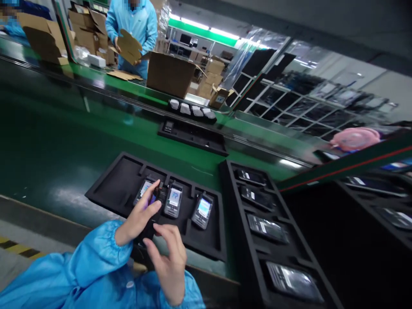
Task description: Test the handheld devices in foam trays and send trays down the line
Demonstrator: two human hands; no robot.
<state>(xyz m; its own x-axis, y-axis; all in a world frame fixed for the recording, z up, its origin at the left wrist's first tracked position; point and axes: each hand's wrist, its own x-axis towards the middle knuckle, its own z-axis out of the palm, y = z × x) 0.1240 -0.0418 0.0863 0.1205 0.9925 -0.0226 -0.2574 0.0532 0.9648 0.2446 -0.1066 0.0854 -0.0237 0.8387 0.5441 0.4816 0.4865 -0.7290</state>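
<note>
My left hand (pixel 138 216) is closed around a dark phone-like handheld device (pixel 155 198); a small purple patch shows on it, and the fingers hide much of it. My right hand (pixel 170 257) is just to the right and below, thumb and fingers apart in a curve, with nothing visible gripped. Beyond them is a black foam tray (pixel 112 182). In it lie a keypad handheld (pixel 174 198), another (pixel 203 208) with a bright screen, and a third (pixel 144 189) partly covered by my left hand.
On the right, a stack of black trays (pixel 227 180) holds several dark handhelds (pixel 268 227). Across the green belt (pixel 58 128) are another black tray (pixel 193 139) and white wrapped pieces (pixel 185 108). A co-worker (pixel 131 30) in blue handles cardboard near an open carton (pixel 170 75).
</note>
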